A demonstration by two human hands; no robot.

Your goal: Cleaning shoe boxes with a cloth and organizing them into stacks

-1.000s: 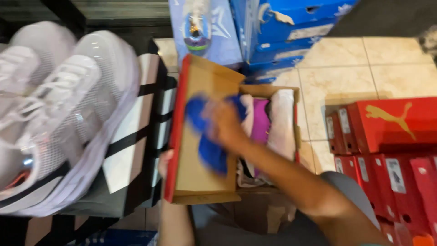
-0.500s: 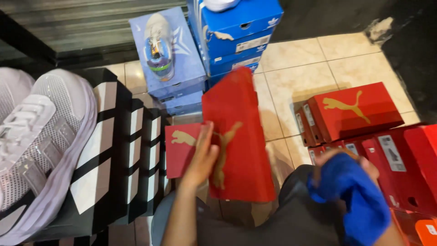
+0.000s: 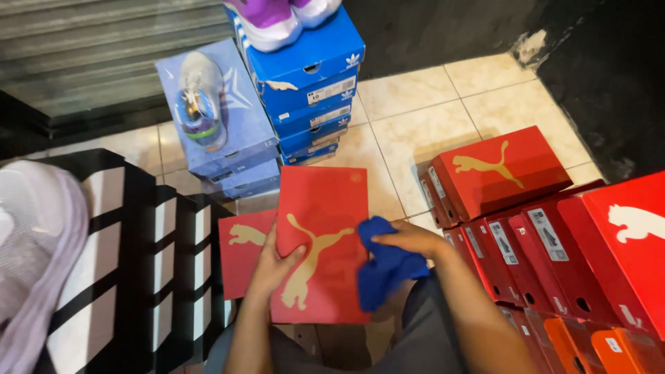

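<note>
The left hand grips the left edge of a red shoebox, thumb laid across the lid and fingers curled under the side, so the box rests closed on the person's lap, its long side running away from the body. The right hand is clenched on a blue cloth and presses it against the box's right edge, wrist bent inward, forearm coming in from the lower right. The cloth hangs down past the lid's edge.

Just beside the left hand, a second red box lies partly under the held one, and left of that stands a stack of black-and-white striped boxes with a pale shoe on it at the frame's left edge.

Beyond the far end of the held box is a strip of bare tiled floor, then a pile of blue boxes with a purple-and-white shoe on top, and a lighter blue box carrying a white shoe.

To the right, near the right forearm, rows of red boxes stand packed side by side, with orange boxes at the lower corner. Open floor lies mainly ahead and to the right, between the piles.
</note>
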